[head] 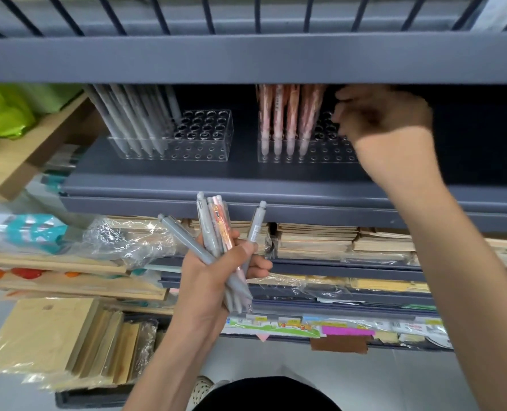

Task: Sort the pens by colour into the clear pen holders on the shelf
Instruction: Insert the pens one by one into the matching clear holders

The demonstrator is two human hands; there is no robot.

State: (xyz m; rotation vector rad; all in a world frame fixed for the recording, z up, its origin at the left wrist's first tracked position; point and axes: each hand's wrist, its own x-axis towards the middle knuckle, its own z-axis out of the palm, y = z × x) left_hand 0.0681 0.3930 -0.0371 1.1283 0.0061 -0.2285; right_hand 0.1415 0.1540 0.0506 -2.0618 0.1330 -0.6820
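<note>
Head view: left hand at lower centre grips a bunch of pens, grey with one pink. Right hand, upper right, blurred, sits over the right holder just beside its pink pens; its grip I cannot tell. Grey pens stand in the left holder

Shelf: two holders side by side, apart. Left pen holder: left-holder pens stand in its left columns. Right pen holder: right-holder pens stand in its left columns, just left of the right hand fingers, which sit over that holder's right part. Below and before the shelf edge, left hand fingers wrap a bundle of pens, tips down. Paper stacks lie behind and right of those fingers.
</note>
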